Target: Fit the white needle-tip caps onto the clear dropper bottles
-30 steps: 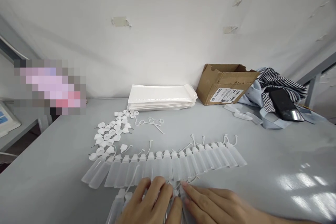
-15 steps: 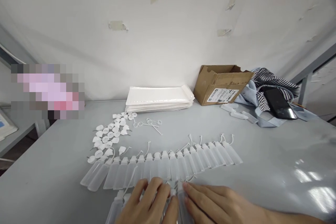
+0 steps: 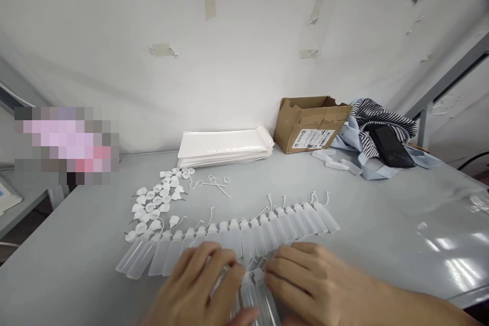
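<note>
At the bottom centre of the frame, your left hand (image 3: 202, 282) and right hand (image 3: 307, 277) bend around translucent bottles (image 3: 266, 298); whether either grips one, I cannot tell. Just above lies a row of white-topped bottles (image 3: 259, 240), with loose white caps (image 3: 164, 208) left of centre.

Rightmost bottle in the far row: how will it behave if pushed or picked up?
The bottle looks like translucent plastic, so it's probably light for its size. Lying on a smooth-looking, shiny table, it may slide easily. The thin, bent strand at its top likely flexes and might snag.
</note>
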### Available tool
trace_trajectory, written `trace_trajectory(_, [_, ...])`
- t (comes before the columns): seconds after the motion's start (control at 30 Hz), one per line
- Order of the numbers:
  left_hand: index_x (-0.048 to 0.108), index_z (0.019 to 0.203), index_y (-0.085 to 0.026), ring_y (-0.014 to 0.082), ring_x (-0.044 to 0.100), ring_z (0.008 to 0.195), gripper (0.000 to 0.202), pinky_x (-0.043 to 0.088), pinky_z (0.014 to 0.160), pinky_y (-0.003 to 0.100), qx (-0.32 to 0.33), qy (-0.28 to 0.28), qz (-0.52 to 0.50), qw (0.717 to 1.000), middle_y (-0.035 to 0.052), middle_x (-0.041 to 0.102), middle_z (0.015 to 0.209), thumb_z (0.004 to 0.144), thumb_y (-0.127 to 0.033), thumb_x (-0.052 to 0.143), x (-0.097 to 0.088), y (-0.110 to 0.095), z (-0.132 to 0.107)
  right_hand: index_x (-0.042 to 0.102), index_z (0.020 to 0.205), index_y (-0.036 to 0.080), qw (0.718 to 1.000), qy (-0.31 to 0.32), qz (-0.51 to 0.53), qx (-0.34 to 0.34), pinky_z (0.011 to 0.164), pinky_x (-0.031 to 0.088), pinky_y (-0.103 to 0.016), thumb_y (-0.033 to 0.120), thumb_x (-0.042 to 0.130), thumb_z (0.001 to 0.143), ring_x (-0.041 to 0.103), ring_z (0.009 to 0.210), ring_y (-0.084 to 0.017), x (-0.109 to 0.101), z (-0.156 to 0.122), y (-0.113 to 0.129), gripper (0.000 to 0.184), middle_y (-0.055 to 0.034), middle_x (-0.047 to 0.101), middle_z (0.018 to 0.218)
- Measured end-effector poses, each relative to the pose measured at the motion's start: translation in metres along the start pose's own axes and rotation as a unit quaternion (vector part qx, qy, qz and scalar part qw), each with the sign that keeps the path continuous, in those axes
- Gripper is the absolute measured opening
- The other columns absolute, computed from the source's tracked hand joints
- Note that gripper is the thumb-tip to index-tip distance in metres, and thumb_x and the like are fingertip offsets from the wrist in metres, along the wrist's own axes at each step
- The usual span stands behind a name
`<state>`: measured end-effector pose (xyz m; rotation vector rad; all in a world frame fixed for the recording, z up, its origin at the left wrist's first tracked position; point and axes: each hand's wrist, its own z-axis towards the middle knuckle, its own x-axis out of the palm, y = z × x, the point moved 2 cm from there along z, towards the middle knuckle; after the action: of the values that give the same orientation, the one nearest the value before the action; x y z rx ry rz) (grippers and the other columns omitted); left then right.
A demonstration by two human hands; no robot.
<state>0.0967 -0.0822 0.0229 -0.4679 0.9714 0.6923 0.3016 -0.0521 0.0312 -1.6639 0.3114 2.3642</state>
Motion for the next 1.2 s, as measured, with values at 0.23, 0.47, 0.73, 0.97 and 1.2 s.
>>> trace_trajectory(0.23, [0.057, 0.093, -0.020, 0.0234, 0.055, 0.090, 0.016, 0.047, 0.074, 0.037, -0.165, 0.000, -0.021, 0.986, 0.0043, 0.064, 0.090, 0.095, -0.030, 0.044, -0.016, 0.057, 0.016, 0.063, 0.083, 0.009, 0.985, -0.164, 0.032, 0.047, 0.050, 0.045, -0.025, 0.053, 0.059, 0.085, 0.057, 0.057, -0.015, -0.011, -0.004, -0.036, 0.044, -0.0063, 0.065, 0.067])
trace_trajectory(0.47, [0.061, 0.096, -0.017, 0.0260, 0.054, 0.102, 0.025, 0.048, 0.086, 0.043, -0.188, 0.035, -0.005, 0.982, 0.0080, 0.066, 0.101, 0.089, -0.015, 0.037, 0.002, 0.097, 0.014, 0.063, 0.084, 0.017, 0.935, -0.136, -0.022, 0.328, 0.059, 0.047, -0.028, 0.038, 0.049, 0.093, 0.061, 0.068, -0.018, -0.022, -0.031, -0.121, 0.027, -0.0086, 0.067, 0.080])
trace_trajectory(0.73, [0.065, 0.107, -0.017, 0.0315, 0.043, 0.124, 0.039, 0.042, 0.097, 0.051, -0.161, 0.082, -0.009, 0.983, 0.0086, 0.062, 0.127, 0.080, -0.013, 0.037, 0.019, 0.131, 0.005, 0.067, 0.089, 0.015, 0.885, -0.057, -0.043, 0.460, 0.076, 0.048, -0.043, 0.043, 0.055, 0.080, 0.062, 0.091, -0.032, -0.032, -0.077, -0.183, 0.031, -0.0152, 0.069, 0.096])
trace_trajectory(0.97, [0.065, 0.109, -0.022, 0.0310, 0.047, 0.122, 0.040, 0.039, 0.096, 0.052, -0.166, 0.117, -0.015, 0.979, 0.0047, 0.066, 0.123, 0.083, -0.017, 0.036, 0.027, 0.136, 0.005, 0.068, 0.090, 0.017, 0.861, -0.020, -0.017, 0.507, 0.074, 0.050, -0.035, 0.051, 0.048, 0.085, 0.066, 0.088, -0.027, -0.038, -0.091, -0.189, 0.040, -0.0103, 0.072, 0.097])
trace_trajectory(1.2, [0.068, 0.094, -0.022, 0.0289, 0.054, 0.104, 0.033, 0.041, 0.089, 0.045, -0.169, 0.103, -0.030, 0.980, 0.0071, 0.071, 0.102, 0.091, -0.029, 0.037, 0.023, 0.131, 0.010, 0.067, 0.095, 0.016, 0.829, 0.022, -0.054, 0.557, 0.077, 0.050, -0.033, 0.021, 0.051, 0.088, 0.066, 0.083, -0.021, -0.039, -0.102, -0.199, 0.018, -0.0070, 0.071, 0.093])
